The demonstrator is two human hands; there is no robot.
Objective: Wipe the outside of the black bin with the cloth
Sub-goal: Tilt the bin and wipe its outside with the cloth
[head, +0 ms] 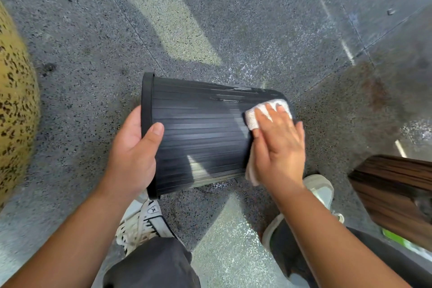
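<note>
Right now the black bin [201, 133] lies on its side at the centre of view, held above the speckled stone floor [98, 37], its rim pointing to 9 o'clock and its closed base to 3 o'clock. The left hand [133, 154] makes a closed grip on the rim, thumb lying over the ribbed outer wall and the fingers hidden, probably curled inside the mouth. The right hand [279, 145] is spread flat, palm down, pressing the white cloth [254, 113] against the wall near the base; it is not pinching the cloth so much as pinning it. The main risk, as I judge it, is that the bin rolls or twists about the one-handed rim hold when the right hand pushes sideways, since nothing else visibly steadies it. A second risk is the cloth: held only by palm pressure, it could bunch or slide out on the ribs, and the tail hanging at 5 o'clock of the hand could drag. Pale streaks show on the wall at 12 o'clock, so that band could be missed unless the bin is turned. The white sneakers [142, 222] stand just beneath, where a dropped bin would land, and a dark wooden furniture edge [397, 192] sits near at 4 o'clock, close to the right elbow's sweep.
</note>
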